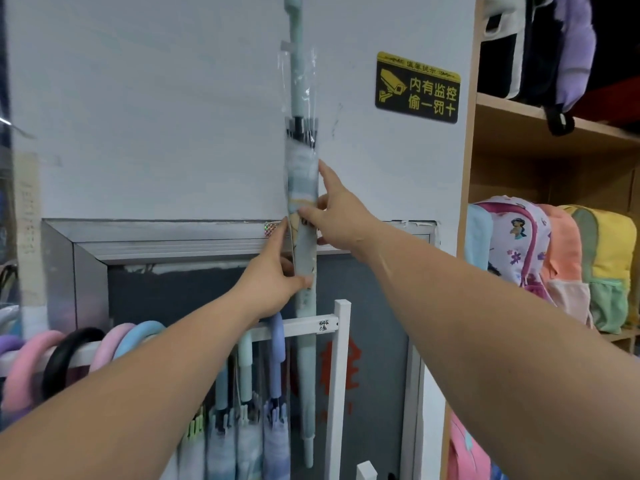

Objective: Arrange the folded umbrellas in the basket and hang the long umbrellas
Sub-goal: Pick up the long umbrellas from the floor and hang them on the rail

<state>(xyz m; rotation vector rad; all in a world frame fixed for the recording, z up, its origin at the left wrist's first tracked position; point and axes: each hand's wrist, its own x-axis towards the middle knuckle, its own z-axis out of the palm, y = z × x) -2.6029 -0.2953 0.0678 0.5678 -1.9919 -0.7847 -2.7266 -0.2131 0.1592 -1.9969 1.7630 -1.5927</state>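
While both hands clamp the long pale-green umbrella in its clear plastic sleeve, it stands upright before the white wall, its tip down just beside the right post of the white metal rack and its handle end out of view above. The left hand pinches it lower down, thumb in front; the right hand grips just above, forefinger straight along it. The rack's rail lies below both hands, so hanging likely means lowering the handle to the rail's right end.
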